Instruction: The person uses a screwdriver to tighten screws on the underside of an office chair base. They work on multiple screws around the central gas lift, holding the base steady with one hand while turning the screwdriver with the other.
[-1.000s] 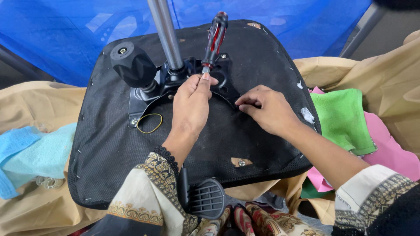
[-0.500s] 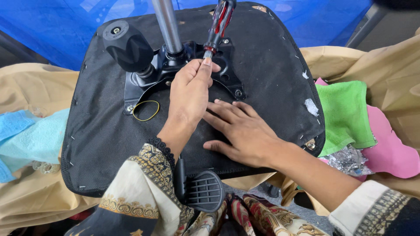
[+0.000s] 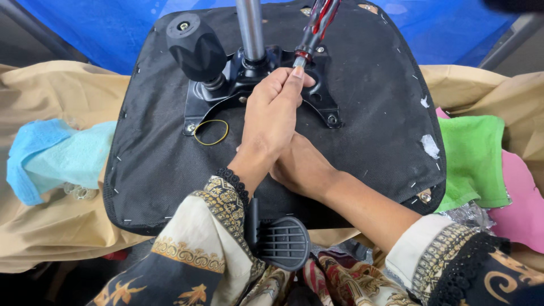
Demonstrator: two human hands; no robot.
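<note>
A black fabric chair seat (image 3: 374, 119) lies upside down in front of me. On it sit a black metal mechanism plate (image 3: 321, 97), a silver column (image 3: 250, 28) and a black knob (image 3: 195, 46). My left hand (image 3: 275, 113) reaches up the middle and pinches the shaft of a red-and-black handled screwdriver (image 3: 317, 22), whose tip meets the plate. My right hand (image 3: 303, 167) lies palm down on the seat just under my left wrist, its fingers partly hidden. A yellow rubber band (image 3: 211, 132) rests on the fabric left of my left hand.
A black vented plastic part (image 3: 283, 243) sits at the seat's near edge between my sleeves. Tan cloth (image 3: 45, 226) lies beneath, with a light blue cloth (image 3: 51, 158) at left, green (image 3: 473, 164) and pink (image 3: 521, 198) cloths at right, and a blue tarp (image 3: 85, 22) behind.
My right hand has slid from the seat's right side toward the middle and now lies under my left wrist. My left hand stays on the screwdriver shaft.
</note>
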